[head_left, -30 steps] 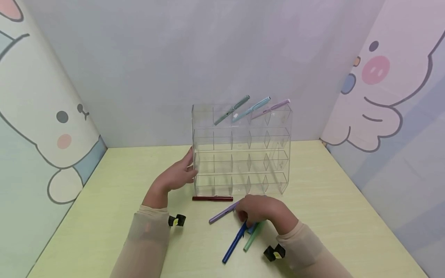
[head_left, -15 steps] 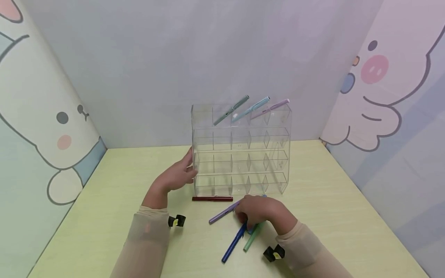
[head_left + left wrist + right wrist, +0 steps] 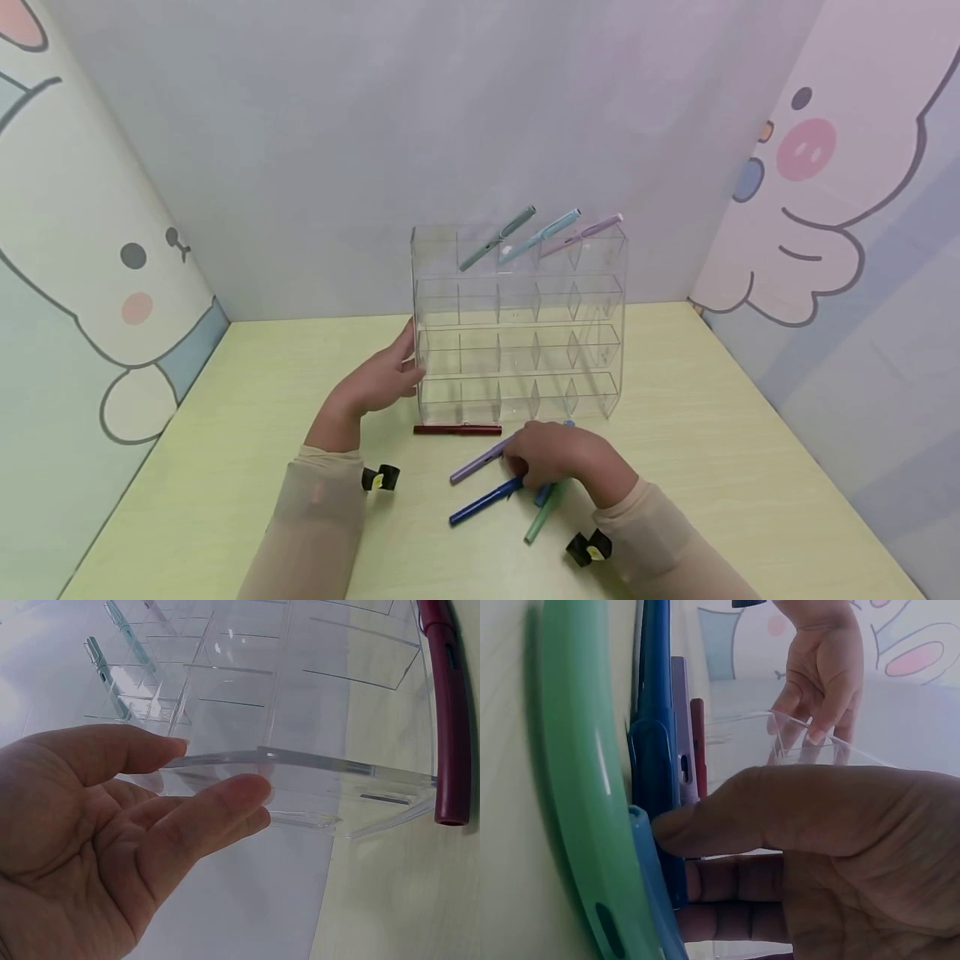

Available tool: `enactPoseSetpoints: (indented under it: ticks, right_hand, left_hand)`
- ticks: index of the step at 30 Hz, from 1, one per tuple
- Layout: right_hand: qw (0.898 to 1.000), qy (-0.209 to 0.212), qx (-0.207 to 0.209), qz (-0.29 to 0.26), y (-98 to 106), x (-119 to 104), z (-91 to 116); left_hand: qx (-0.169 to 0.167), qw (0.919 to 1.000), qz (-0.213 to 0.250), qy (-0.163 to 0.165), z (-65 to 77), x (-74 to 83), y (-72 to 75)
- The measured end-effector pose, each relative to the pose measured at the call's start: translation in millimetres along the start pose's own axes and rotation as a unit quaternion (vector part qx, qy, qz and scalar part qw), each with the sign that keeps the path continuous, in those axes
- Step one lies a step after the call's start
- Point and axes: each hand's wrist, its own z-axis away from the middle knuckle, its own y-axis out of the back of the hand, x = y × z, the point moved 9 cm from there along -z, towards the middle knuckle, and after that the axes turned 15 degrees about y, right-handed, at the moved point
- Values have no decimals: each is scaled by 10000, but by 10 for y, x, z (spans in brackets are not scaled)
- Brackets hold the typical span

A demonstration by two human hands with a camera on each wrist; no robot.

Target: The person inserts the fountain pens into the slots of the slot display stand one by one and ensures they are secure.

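A clear acrylic tiered rack [image 3: 517, 377] stands upright on the table. My left hand [image 3: 378, 382] grips its left side edge, thumb and fingers on either side of the panel in the left wrist view. In front of the rack, my right hand [image 3: 558, 457] pinches a dark blue pen [image 3: 486, 502] by one end, between thumb and fingers [image 3: 727, 889]. Close around that hand lie a purple pen [image 3: 476, 463], a green pen [image 3: 542, 518] and a lighter blue pen [image 3: 656, 881], the last partly hidden. A dark red pen [image 3: 457, 430] lies along the rack's front.
Slanted in the rack's top tier are a grey-green pen [image 3: 498, 239], a pale blue pen [image 3: 542, 236] and a lilac pen [image 3: 582, 236]. A pale curtain [image 3: 315, 167] hangs behind the table, with cartoon-printed panels at both sides. Small black devices [image 3: 381, 477] sit by the wrists.
The dark blue pen has swung about the right hand, its free end moving left and away from the person. The left hand keeps its grip on the rack.
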Motion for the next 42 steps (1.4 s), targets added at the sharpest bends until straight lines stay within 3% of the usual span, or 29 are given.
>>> enactPoseSetpoints:
  ticks: [10,13,20,29,34,42]
  right_hand:
    - [9985,-22,341,-429,132,38,69]
    - [9960,158,599,-640,237,33,101]
    - [9833,869,1251,-998,468,-31,141]
    - [9612,1138,1850,-1698,644,-17,235]
    - [9342,1316,2388,-2299,749,38,283]
    - [8601,1696,3617,-3173,1019,164,474]
  left_hand:
    - [-56,10000,16,-7,0,-2,-8]
    - [-46,10000,-12,-42,-3,-4,-6]
    - [-26,10000,-10,-20,-1,-9,-7]
    - [-47,10000,20,-16,-4,-5,-1]
    - [-65,10000,6,-48,-5,-3,-6]
    - [2,9999,-65,-101,-3,4,0]
